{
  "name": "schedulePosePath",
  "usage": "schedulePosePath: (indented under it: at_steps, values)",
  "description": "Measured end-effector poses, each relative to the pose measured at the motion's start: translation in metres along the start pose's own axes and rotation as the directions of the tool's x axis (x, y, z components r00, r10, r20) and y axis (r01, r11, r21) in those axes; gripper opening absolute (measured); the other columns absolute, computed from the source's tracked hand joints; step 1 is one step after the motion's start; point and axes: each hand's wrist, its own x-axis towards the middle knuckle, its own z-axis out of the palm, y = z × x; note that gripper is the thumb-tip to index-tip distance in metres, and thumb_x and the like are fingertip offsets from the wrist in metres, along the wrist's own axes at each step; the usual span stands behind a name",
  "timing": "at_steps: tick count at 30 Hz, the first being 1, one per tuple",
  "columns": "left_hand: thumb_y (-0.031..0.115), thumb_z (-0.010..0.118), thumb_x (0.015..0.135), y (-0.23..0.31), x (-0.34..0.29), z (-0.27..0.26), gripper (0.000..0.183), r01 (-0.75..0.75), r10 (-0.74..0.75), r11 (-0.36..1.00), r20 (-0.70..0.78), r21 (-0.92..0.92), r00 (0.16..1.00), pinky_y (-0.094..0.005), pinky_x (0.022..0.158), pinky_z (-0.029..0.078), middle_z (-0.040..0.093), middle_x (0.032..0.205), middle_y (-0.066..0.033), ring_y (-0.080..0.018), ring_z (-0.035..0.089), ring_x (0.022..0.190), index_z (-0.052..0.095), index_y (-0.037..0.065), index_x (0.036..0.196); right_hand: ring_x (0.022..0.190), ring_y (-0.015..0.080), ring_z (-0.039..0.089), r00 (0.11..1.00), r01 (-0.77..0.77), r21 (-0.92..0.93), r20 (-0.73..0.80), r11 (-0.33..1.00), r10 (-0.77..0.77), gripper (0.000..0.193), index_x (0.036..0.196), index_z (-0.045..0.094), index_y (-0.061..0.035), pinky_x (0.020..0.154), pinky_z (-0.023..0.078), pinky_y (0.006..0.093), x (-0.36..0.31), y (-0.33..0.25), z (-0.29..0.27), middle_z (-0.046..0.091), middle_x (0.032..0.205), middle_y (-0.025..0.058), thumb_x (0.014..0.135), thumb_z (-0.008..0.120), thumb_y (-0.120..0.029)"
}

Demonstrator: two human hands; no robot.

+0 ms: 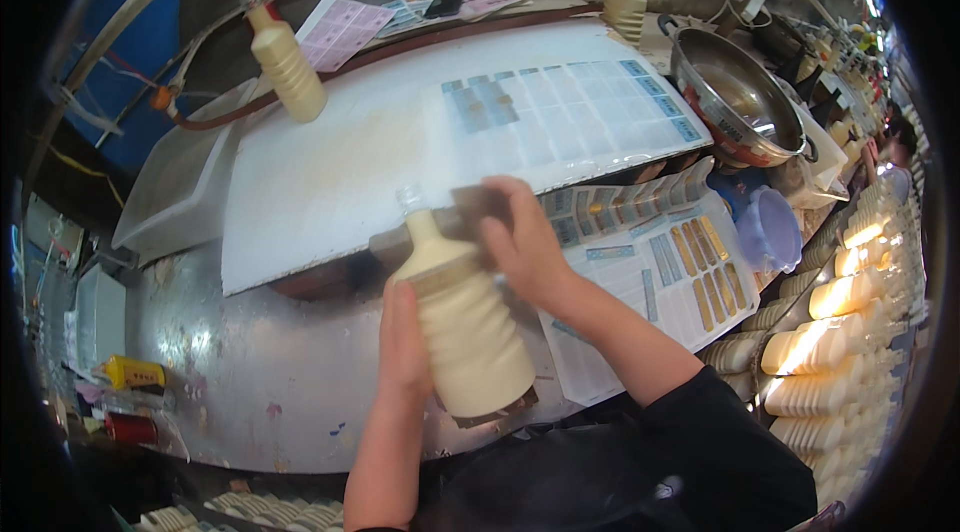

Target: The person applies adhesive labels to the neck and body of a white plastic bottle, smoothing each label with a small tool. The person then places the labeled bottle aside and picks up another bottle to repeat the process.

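Note:
A cream, ribbed bottle (465,332) with a clear glass mouth leans in front of me. A grey-gold band circles its shoulder. My left hand (402,340) grips the bottle's left side, fingers pointing up along it. At the bottle's upper right, my right hand (522,240) is pinching a brownish flat piece (478,204) between thumb and fingers. That piece is smeared by motion, so its kind is unclear. Behind the bottle, a white board (340,172) slopes away, with a translucent sheet of blue-edged labels (560,122) lying on it.
Sheets with gold strips (700,277) lie at the right, beside a purple basin (768,230) and a wide metal pan (740,87). Other cream bottles stand at the far left (288,67) and far right (625,12). Rows of stacked cream bottles (820,352) line the right side.

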Motion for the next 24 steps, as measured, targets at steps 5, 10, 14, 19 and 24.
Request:
schedulePosePath:
  at_steps: [5,10,14,19,24]
  values:
    - [0.032,0.029,0.113,0.008,-0.015,0.003,0.050,-0.066,0.101,0.969,-0.136,0.239,0.986,-0.0369,0.106,0.047,0.056,0.140,-0.0154,-0.0253,0.058,0.125,0.042,-0.001,0.148,0.120,0.0311,0.056,0.998,0.055,0.079,-0.008,0.995,-0.054,0.044,0.138,0.046,0.0010,0.105,0.043,0.0388,0.008,-0.015,-0.007,0.056,0.130,0.0184,0.095,0.057,-0.006]
    - [0.033,0.051,0.103,0.002,-0.062,0.010,0.071,-0.282,0.428,0.344,0.118,0.896,0.896,-0.0423,0.116,0.035,0.045,0.149,-0.0232,-0.0340,0.045,0.137,0.024,-0.001,0.159,0.119,0.0284,0.055,0.999,0.026,0.130,0.039,0.991,-0.031,0.043,0.139,0.045,0.0014,0.105,0.043,0.0382,0.002,-0.015,0.008,0.056,0.128,0.0187,0.098,0.054,-0.010]
    - [0.015,0.069,0.087,-0.007,-0.063,0.014,0.087,-0.328,0.402,0.561,0.097,0.760,0.911,-0.0479,0.117,0.034,0.038,0.150,-0.0301,-0.0449,0.042,0.137,0.022,-0.001,0.159,0.116,0.0283,0.057,0.999,-0.012,0.037,-0.036,0.999,0.013,0.044,0.140,0.044,-0.0019,0.103,0.044,0.0380,0.001,0.000,0.006,0.058,0.126,0.0178,0.098,0.056,-0.010]
    - [0.017,0.065,0.088,-0.003,-0.065,0.018,0.090,-0.230,0.280,0.667,0.048,0.709,0.959,-0.0453,0.119,0.031,0.033,0.155,-0.0275,-0.0381,0.038,0.142,0.016,-0.001,0.161,0.105,0.0185,0.062,0.995,-0.091,0.217,-0.018,0.972,0.097,0.036,0.132,0.058,-0.0036,0.094,0.049,0.0306,0.023,0.002,-0.037,0.064,0.116,0.0093,0.097,0.060,-0.005]
    - [0.017,0.070,0.081,-0.023,-0.073,0.004,0.093,-0.252,0.326,0.730,0.000,0.635,0.945,-0.0479,0.116,0.035,0.039,0.150,-0.0273,-0.0412,0.044,0.137,0.020,0.000,0.159,0.092,0.0163,0.067,0.902,-0.426,0.174,0.153,0.888,0.403,0.030,0.117,0.071,-0.0018,0.081,0.052,0.0307,0.083,0.011,-0.073,0.072,0.098,0.0081,0.092,0.057,-0.011]
